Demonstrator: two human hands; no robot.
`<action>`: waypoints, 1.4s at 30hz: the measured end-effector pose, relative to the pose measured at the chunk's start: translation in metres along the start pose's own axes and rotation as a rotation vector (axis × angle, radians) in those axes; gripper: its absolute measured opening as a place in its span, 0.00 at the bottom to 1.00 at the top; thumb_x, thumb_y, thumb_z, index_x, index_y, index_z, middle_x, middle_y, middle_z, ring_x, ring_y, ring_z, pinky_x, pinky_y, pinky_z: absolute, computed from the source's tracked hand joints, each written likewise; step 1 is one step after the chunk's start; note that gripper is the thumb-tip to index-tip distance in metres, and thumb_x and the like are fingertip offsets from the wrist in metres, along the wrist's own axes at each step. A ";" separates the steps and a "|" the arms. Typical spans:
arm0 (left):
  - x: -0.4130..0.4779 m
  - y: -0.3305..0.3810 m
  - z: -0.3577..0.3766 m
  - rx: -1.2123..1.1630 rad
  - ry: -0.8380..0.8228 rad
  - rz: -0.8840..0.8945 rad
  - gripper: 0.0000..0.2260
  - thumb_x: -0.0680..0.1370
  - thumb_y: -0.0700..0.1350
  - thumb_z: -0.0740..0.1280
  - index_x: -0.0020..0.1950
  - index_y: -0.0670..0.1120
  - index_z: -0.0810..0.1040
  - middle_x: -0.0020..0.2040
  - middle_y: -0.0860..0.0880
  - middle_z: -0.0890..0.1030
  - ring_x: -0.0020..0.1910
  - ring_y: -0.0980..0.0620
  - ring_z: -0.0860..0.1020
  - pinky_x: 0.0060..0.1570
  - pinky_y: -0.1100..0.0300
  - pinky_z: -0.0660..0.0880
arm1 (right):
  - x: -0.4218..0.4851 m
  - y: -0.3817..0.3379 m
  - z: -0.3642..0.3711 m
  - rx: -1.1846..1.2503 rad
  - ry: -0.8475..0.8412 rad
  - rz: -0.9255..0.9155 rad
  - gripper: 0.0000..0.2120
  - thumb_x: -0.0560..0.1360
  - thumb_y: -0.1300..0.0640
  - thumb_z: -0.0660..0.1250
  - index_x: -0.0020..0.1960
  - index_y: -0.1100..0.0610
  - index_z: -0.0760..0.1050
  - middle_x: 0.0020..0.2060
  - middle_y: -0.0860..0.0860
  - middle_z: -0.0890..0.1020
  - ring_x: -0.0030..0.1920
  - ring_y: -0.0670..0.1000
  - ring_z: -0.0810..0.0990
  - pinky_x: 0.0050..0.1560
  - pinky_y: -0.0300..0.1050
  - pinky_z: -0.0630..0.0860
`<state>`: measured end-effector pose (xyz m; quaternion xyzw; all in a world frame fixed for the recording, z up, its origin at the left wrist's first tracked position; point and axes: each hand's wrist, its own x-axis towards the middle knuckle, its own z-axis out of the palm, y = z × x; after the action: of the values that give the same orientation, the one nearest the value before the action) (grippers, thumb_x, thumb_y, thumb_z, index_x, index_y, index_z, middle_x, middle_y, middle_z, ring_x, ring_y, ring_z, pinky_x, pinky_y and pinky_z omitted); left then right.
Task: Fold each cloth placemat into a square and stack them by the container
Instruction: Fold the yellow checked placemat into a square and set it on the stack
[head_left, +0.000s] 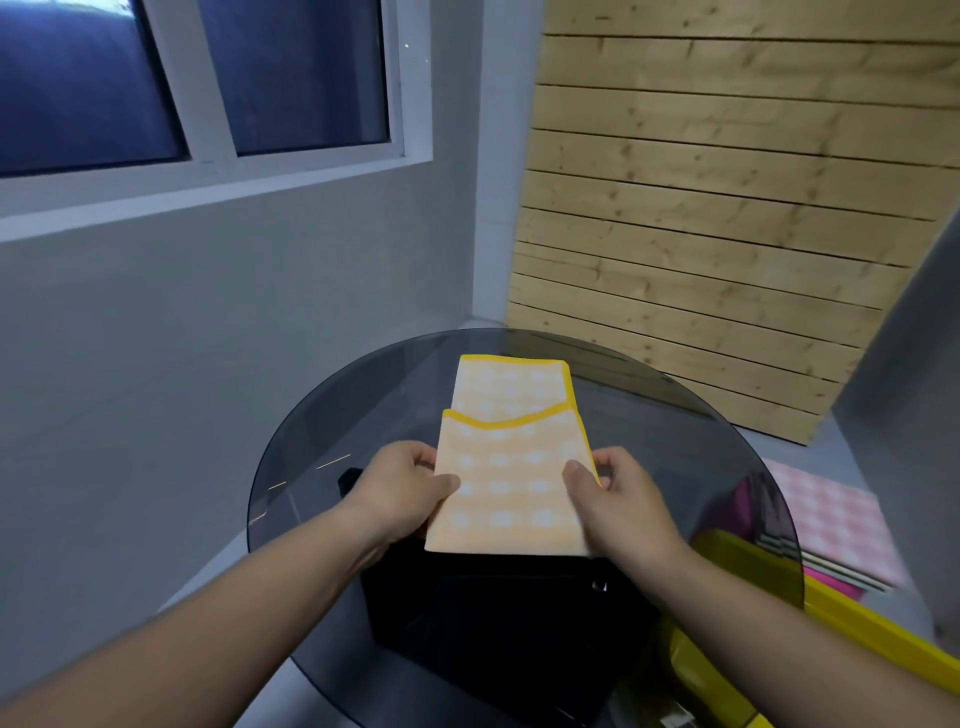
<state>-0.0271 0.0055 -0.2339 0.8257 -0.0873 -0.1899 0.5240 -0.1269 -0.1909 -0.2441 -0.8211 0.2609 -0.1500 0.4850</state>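
Yellow dotted placemat (511, 488) is over the round glass table (311, 431), folded into 2 layers, top flap short of the far edge. Left hand (402, 486) pinches its left edge, right hand (618, 499) pinches its right edge, thumbs on top. Looks light, limp cloth; likely sags, so grip side hems near corners. Yellow container (857, 618) sits lower right.

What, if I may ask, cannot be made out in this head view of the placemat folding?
The yellow container, head view: cut off by the right and bottom edges, partly behind the dark glass table; contents unknown.
Fingers of the left hand and right hand, head view: hidden under the yellow placemat; only thumbs show.
The pink checked cloth, head view: blurred, partly behind the table rim; folded or not, unclear.
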 end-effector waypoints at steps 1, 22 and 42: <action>-0.001 -0.001 0.001 0.003 0.020 0.022 0.03 0.79 0.38 0.69 0.51 0.40 0.80 0.35 0.48 0.84 0.31 0.53 0.81 0.30 0.62 0.74 | -0.001 0.001 -0.002 0.007 -0.018 0.017 0.07 0.77 0.50 0.65 0.52 0.51 0.74 0.42 0.48 0.82 0.44 0.50 0.82 0.39 0.45 0.75; -0.010 -0.008 0.003 0.142 0.031 -0.018 0.22 0.68 0.49 0.80 0.52 0.47 0.71 0.43 0.44 0.82 0.34 0.49 0.78 0.34 0.56 0.74 | -0.023 0.011 -0.015 -0.277 -0.048 -0.087 0.06 0.75 0.58 0.66 0.49 0.49 0.72 0.33 0.48 0.76 0.32 0.47 0.74 0.30 0.38 0.70; -0.041 -0.002 0.015 0.773 -0.103 0.123 0.21 0.76 0.56 0.64 0.66 0.49 0.70 0.62 0.47 0.67 0.61 0.46 0.71 0.60 0.53 0.72 | -0.024 0.012 -0.022 -0.555 -0.337 -0.105 0.21 0.79 0.49 0.63 0.71 0.49 0.70 0.64 0.50 0.71 0.64 0.53 0.74 0.64 0.45 0.70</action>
<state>-0.0707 0.0074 -0.2322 0.9447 -0.2280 -0.1526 0.1795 -0.1607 -0.1973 -0.2439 -0.9475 0.1651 0.0397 0.2708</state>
